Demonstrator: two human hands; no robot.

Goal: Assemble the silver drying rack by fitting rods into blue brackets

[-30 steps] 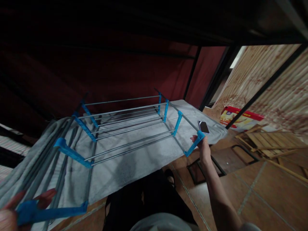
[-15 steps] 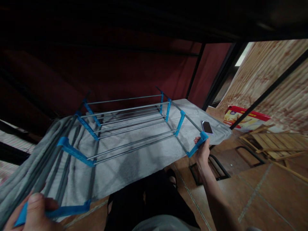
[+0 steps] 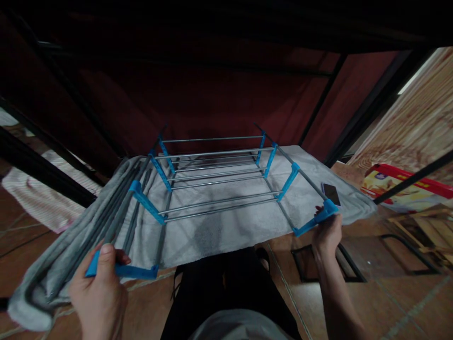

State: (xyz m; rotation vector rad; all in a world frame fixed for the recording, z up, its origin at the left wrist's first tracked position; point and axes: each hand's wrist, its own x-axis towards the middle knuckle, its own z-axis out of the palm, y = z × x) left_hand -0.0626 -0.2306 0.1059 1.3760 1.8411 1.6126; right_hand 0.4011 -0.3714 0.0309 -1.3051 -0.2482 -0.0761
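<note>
A shoe rack frame of thin metal rods and blue plastic connectors (image 3: 288,182) lies across a grey blanket (image 3: 244,222). My left hand (image 3: 99,283) is closed round the blue connector at its near left corner, thumb on top. At the near right corner, my right hand (image 3: 327,233) grips another blue connector from underneath and outside. Several cross rods run between the two sides, mostly farther back. Loose grey tubes (image 3: 122,205) appear to lie on the blanket along the left side. Part of my right fingers is hidden behind the connector.
A phone (image 3: 331,194) lies on the blanket near my right hand. Dark metal posts (image 3: 323,99) frame the space, with a dark red panel (image 3: 212,104) behind. On the right are a red and yellow box (image 3: 399,186) and a folded wooden item (image 3: 424,231).
The view has swung left, so the rack and both hands appear farther right. More of my left hand and the blanket's left end shows. Both hands keep hold of the rack's near corners.
</note>
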